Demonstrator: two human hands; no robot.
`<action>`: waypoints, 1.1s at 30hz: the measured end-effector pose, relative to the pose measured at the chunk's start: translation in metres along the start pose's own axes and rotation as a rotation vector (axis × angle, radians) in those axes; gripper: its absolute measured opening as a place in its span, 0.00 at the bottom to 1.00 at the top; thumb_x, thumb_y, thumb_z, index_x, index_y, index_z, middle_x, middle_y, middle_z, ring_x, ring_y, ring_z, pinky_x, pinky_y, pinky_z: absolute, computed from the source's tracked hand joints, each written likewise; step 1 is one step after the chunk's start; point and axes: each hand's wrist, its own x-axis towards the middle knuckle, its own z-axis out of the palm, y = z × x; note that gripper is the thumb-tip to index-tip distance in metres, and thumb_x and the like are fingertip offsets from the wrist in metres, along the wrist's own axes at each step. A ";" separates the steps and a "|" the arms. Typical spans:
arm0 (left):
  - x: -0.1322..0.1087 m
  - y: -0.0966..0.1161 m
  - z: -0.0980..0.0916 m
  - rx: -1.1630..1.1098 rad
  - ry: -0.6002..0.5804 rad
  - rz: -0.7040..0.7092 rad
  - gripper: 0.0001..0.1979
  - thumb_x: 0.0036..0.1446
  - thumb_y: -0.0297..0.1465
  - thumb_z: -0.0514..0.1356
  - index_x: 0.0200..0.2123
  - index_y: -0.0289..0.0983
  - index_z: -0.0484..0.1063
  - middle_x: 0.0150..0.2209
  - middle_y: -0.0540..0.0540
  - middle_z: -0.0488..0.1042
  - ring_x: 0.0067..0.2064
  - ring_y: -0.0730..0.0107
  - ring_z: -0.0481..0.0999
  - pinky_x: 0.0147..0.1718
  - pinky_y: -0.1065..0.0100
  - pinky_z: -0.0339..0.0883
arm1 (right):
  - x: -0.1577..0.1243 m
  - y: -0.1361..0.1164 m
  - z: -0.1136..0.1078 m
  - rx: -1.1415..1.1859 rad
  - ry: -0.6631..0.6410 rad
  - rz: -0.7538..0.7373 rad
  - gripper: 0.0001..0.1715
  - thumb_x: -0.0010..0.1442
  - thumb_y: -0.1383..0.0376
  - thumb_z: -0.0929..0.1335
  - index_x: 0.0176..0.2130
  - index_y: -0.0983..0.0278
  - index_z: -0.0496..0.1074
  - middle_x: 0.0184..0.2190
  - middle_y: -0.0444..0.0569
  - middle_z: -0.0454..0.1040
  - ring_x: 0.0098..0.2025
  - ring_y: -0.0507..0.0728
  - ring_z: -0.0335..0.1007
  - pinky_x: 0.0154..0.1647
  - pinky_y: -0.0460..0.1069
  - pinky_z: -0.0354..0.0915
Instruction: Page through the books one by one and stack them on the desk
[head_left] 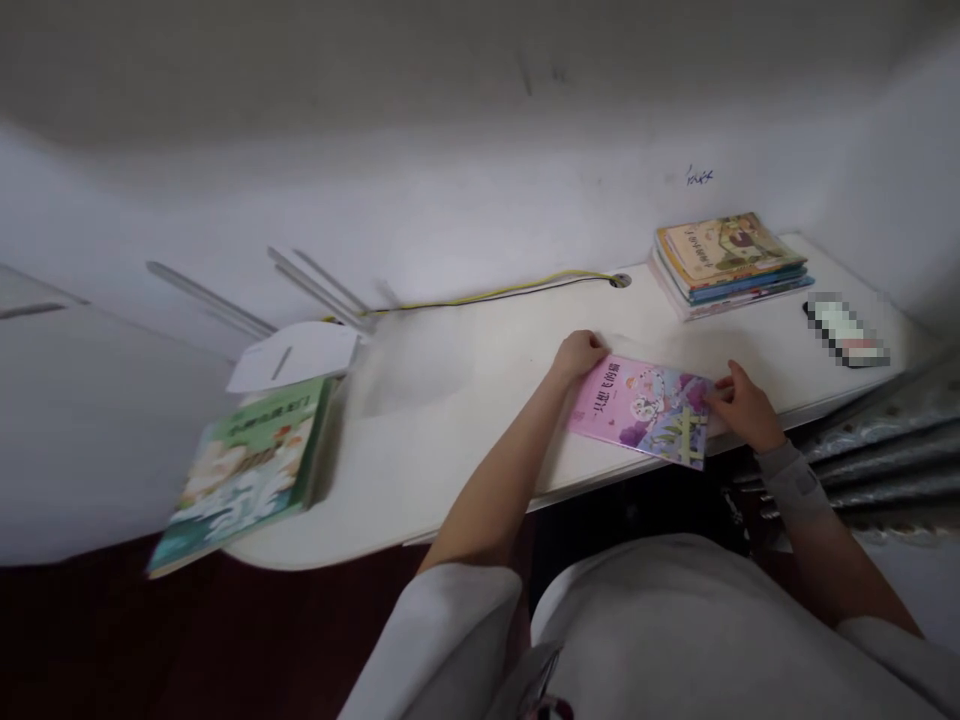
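A pink picture book (646,408) with an illustrated cover lies at the front edge of the white desk, its lower right corner sticking out past the edge. My left hand (579,355) is closed on the book's upper left corner, fingers curled and partly hidden. At the right edge, my right hand (746,405) pinches the cover between thumb and fingers. Beyond my right hand sits a stack of picture books (731,260), the top one with an orange-yellow cover.
A green picture book (247,460) tops a pile at the desk's left end, overhanging the edge. Behind it is a white router-like device (296,355) with antennas. A yellow cable (487,297) runs along the wall to a desk hole. A phone (846,330) lies at right, near silvery curtain folds (885,440).
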 end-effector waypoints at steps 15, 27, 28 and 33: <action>-0.041 -0.043 -0.001 0.117 0.228 -0.159 0.08 0.60 0.29 0.50 0.38 0.38 0.68 0.39 0.41 0.77 0.40 0.61 0.75 0.37 0.66 0.62 | 0.107 -0.066 0.030 -0.259 -0.187 -0.166 0.04 0.56 0.67 0.66 0.34 0.65 0.71 0.33 0.48 0.74 0.34 0.54 0.68 0.35 0.46 0.60; -0.069 -0.032 -0.002 0.170 0.386 -0.164 0.22 0.61 0.25 0.48 0.59 0.31 0.58 0.60 0.28 0.62 0.60 0.49 0.64 0.55 0.52 0.60 | 0.103 -0.110 0.062 -0.398 -0.130 -0.272 0.20 0.61 0.77 0.56 0.49 0.70 0.66 0.43 0.63 0.73 0.42 0.62 0.71 0.41 0.52 0.63; -0.074 -0.024 0.004 0.208 0.397 -0.116 0.24 0.62 0.27 0.48 0.62 0.30 0.55 0.64 0.28 0.56 0.65 0.47 0.56 0.59 0.48 0.54 | 0.101 -0.110 0.062 -0.410 -0.127 -0.281 0.20 0.61 0.77 0.56 0.50 0.70 0.65 0.44 0.64 0.72 0.43 0.62 0.70 0.41 0.52 0.63; -0.088 0.001 0.040 0.337 0.150 -0.031 0.35 0.65 0.46 0.42 0.66 0.25 0.50 0.68 0.27 0.47 0.68 0.37 0.43 0.62 0.38 0.40 | 0.103 -0.105 0.056 -0.491 -0.104 -0.306 0.18 0.63 0.76 0.56 0.50 0.71 0.64 0.43 0.63 0.71 0.43 0.61 0.70 0.42 0.51 0.62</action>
